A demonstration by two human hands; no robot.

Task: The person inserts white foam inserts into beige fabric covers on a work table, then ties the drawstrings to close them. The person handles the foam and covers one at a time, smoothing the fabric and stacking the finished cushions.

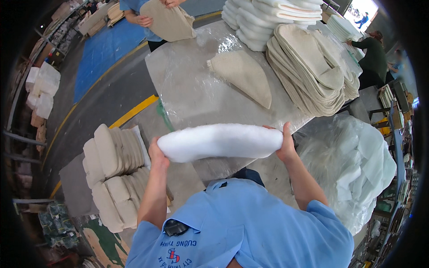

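Note:
A thick white foam or fibre cushion pad spans the space between my two hands, held up in front of my chest over the table's near edge. My left hand grips its left end, and my right hand grips the right end; the fingers are partly hidden behind the pad. Beyond it a beige fabric cover lies flat on the plastic-covered table. To its right rises a stack of beige fabric covers.
Stacked white pads stand at the table's far side. A co-worker's hand holds another beige cover. Filled beige cushions are piled at my left. A large clear plastic bag of white material sits at my right.

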